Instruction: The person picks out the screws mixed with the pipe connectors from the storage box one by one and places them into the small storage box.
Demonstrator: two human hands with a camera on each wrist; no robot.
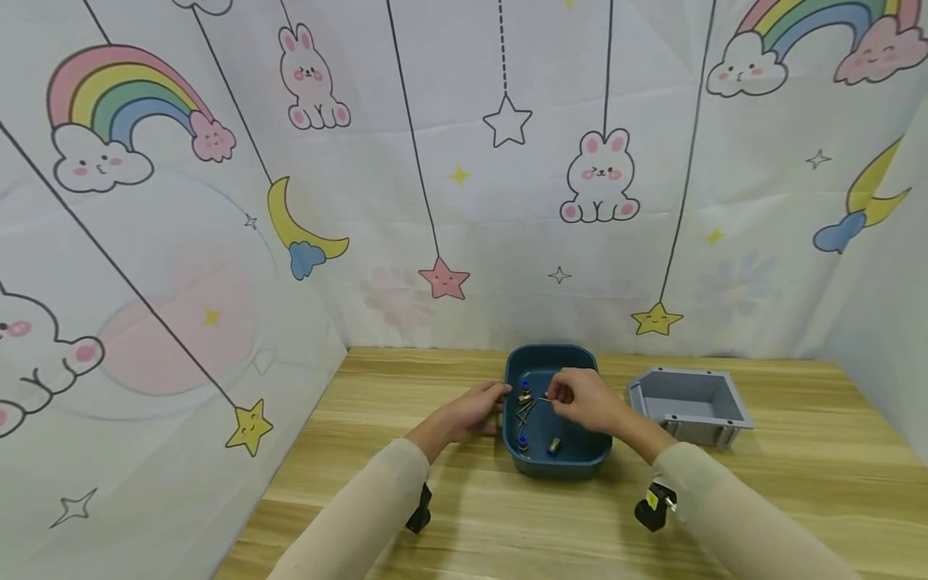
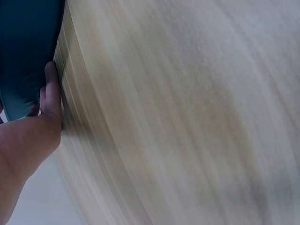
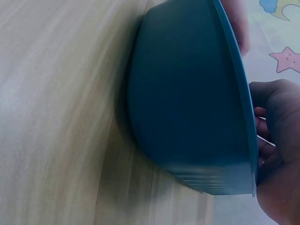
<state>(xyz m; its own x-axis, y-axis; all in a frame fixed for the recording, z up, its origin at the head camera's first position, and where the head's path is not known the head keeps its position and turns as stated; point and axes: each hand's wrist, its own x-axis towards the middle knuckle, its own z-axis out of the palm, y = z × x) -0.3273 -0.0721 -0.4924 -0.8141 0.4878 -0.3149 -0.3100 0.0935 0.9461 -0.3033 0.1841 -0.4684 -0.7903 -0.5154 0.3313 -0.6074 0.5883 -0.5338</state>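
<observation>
Head view: the thin metal piece is pinched in your right hand over the blue tub, near loose fittings; your left hand rests against the tub's left side, likely steadying it. Right of it stands the grey bin.

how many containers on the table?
2: a blue tub with the left hand at its side, and a grey bin to its right. Anything small behind the arms could be hidden.
</observation>
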